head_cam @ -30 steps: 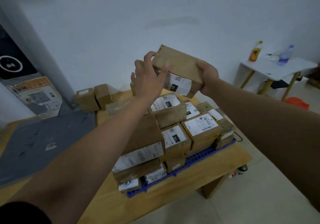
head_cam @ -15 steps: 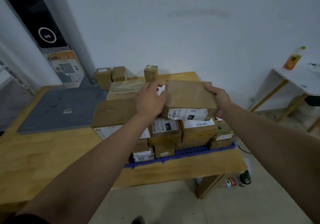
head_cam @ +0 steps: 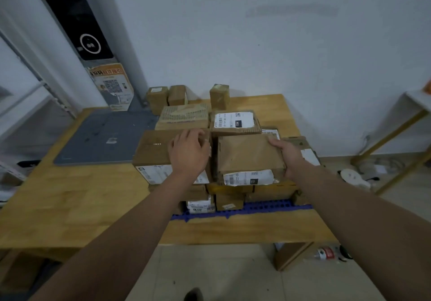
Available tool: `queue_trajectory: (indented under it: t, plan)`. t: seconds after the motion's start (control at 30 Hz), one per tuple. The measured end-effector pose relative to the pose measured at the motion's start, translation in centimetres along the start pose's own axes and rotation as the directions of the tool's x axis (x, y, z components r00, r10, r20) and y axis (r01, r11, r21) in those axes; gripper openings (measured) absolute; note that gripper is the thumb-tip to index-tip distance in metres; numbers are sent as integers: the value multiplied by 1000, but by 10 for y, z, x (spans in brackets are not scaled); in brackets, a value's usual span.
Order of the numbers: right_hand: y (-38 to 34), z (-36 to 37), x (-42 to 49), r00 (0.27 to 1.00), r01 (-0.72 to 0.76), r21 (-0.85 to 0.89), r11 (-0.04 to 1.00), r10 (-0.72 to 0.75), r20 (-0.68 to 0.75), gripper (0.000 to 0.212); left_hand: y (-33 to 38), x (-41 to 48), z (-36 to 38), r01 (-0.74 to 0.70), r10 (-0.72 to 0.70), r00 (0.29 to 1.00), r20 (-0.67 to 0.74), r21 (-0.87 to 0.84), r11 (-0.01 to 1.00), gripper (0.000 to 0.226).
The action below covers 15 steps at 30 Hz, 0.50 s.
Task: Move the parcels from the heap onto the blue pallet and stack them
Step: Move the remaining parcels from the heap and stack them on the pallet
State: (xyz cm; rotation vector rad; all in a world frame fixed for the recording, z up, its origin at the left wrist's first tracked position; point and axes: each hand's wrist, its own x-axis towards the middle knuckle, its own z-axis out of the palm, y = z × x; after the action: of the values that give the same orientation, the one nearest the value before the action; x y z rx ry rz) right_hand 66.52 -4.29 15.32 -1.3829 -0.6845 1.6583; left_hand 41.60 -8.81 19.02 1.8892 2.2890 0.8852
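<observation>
A brown parcel (head_cam: 249, 158) with a white label on its near side lies flat on top of the stack on the blue pallet (head_cam: 268, 207). My right hand (head_cam: 289, 156) grips its right edge. My left hand (head_cam: 189, 151) hovers just left of it, over a large box (head_cam: 151, 149), fingers loosely curled and holding nothing. Behind it, a labelled parcel (head_cam: 234, 122) and a flat package (head_cam: 184, 116) also lie on the stack. Three small parcels (head_cam: 157, 98) (head_cam: 177, 94) (head_cam: 219, 95) stand at the table's back edge.
The pallet sits on a wooden table (head_cam: 70, 202) with a grey mat (head_cam: 100, 137) on its left part. A white side table (head_cam: 415, 105) stands at the right. A bottle (head_cam: 326, 253) and clutter lie on the floor by the table leg.
The parcel came down from chest height onto the top of the stack. My left hand has come off its left edge; my right hand still holds the right edge.
</observation>
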Motion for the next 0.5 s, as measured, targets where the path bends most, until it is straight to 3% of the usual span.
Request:
queue_trajectory:
  t: [0.37,0.5]
  plan:
    - [11,12,18,999,-14,-20,1000,14,-29,48,-3,0,3,6,-6,1000,13,6,1000,22]
    - [9,13,18,997,1,-49,999,-4,-71,34,-3,-1,3,6,-6,1000,21,3,1000,22]
